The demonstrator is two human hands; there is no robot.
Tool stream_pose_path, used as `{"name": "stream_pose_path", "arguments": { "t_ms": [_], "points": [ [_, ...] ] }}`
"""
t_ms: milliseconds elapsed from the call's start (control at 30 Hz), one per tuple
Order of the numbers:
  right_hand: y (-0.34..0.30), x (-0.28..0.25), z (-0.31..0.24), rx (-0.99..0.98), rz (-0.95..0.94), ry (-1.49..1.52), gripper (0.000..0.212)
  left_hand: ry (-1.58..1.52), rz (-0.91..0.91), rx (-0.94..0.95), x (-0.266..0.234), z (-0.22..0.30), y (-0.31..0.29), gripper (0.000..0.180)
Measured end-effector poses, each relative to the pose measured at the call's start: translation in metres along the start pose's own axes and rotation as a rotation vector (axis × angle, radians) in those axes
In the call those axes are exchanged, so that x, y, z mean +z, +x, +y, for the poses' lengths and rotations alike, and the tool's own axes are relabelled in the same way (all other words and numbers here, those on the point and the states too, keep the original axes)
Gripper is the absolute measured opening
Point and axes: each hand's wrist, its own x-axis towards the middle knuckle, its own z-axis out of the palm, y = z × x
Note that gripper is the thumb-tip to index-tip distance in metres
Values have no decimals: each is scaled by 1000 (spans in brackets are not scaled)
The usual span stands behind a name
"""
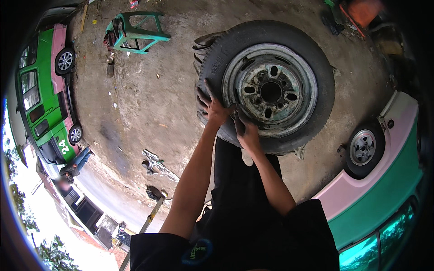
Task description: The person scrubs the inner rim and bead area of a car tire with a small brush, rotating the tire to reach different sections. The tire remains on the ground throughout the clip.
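Note:
A black tyre (212, 67) on a worn, dirty steel wheel rim (289, 113) lies flat before me. My left hand (213, 108) rests on the tyre's near-left sidewall, fingers stretched apart and thumb reaching toward the rim's edge. Close beside that thumb, my right hand (246, 132) is at the near edge of the rim, its darkened fingers drawn together. Whatever may be between those fingers is too small or hidden to make out. The rim's round centre hole and slots face up.
A green plastic stool (143, 32) stands at the far left. Metal parts (158, 165) lie on the dirt ground (135, 99) to the left. A green and pink van (45, 90) is parked far left; a pink and teal vehicle (379, 180) stands close on the right. A person (72, 169) is at the left.

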Motion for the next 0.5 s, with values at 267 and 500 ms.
{"name": "stream_pose_path", "arguments": {
  "t_ms": [267,500],
  "points": [
    [0,-2,-3,-8,10,-86,26,-37,47,131,-1,-2,-3,160],
    [-5,-3,-10,22,-32,-77,34,-31,-81,113,-10,-5,-1,157]
  ]
}}
